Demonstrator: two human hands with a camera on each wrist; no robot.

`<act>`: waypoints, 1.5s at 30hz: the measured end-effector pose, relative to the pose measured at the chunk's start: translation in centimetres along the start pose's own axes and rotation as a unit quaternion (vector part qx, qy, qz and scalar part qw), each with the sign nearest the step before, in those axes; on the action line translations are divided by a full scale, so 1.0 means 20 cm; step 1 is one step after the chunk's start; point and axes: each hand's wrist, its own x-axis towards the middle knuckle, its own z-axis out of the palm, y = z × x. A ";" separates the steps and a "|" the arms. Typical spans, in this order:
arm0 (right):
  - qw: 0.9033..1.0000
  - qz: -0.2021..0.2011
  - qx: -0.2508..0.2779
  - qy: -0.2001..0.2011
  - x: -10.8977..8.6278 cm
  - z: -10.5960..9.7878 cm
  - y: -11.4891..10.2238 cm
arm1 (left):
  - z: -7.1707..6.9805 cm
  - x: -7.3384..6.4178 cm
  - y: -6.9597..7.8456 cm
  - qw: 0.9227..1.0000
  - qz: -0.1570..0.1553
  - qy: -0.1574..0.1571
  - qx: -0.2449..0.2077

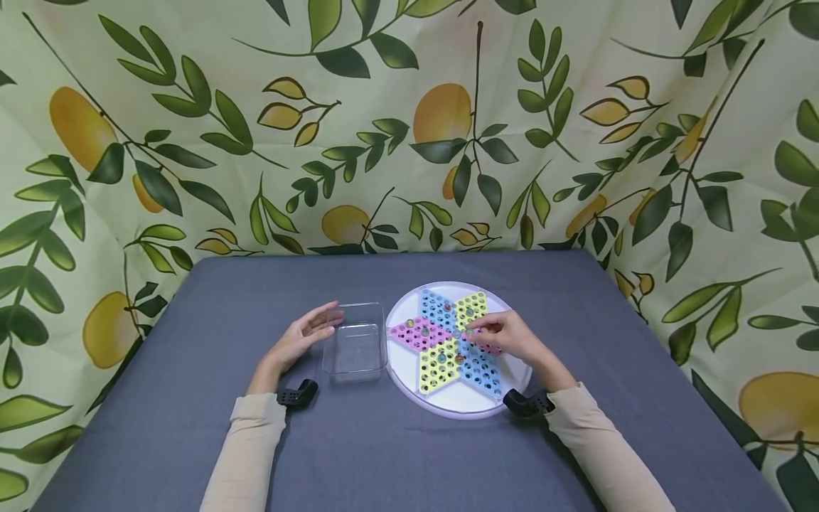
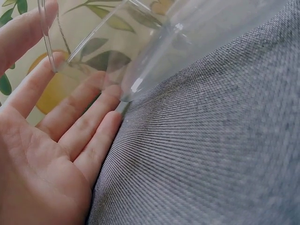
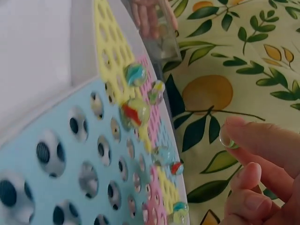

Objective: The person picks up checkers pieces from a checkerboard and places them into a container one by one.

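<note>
My right hand (image 1: pixel 515 338) is over the round white Chinese checkers board (image 1: pixel 403 373), whose star has blue, yellow and pink perforated points. Between its thumb and index finger it pinches a clear glass marble with a green tint (image 3: pixel 227 139), held above the board. Several marbles sit in the star's holes, among them a red-and-yellow one (image 3: pixel 135 112) and a blue one (image 3: pixel 136 75). To the left of the board stands a clear plastic container (image 1: pixel 355 348). My left hand (image 1: pixel 301 338) touches its left side with nearly straight fingers (image 2: pixel 82 131).
A grey cloth covers the table (image 1: pixel 358 455). Behind and beside it hangs a curtain (image 1: pixel 384 92) printed with leaves and fruit. Black wrist cameras (image 1: pixel 298 395) are strapped on both wrists, and the right one overlaps the board's near edge in the head view.
</note>
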 end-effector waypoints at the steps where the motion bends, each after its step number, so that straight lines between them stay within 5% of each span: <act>1: 1.000 0.000 0.002 0.004 0.00 0.01 -0.01 | 0.00 0.00 0.00 1.000 0.000 0.001 0.001; 21: 0.997 -0.057 0.041 0.012 0.10 0.15 -0.16 | 0.00 -0.01 -0.01 1.000 0.005 0.003 -0.009; 45: 0.996 -0.052 0.071 0.004 0.18 0.31 -0.28 | 0.00 0.00 0.00 1.000 0.001 0.004 -0.013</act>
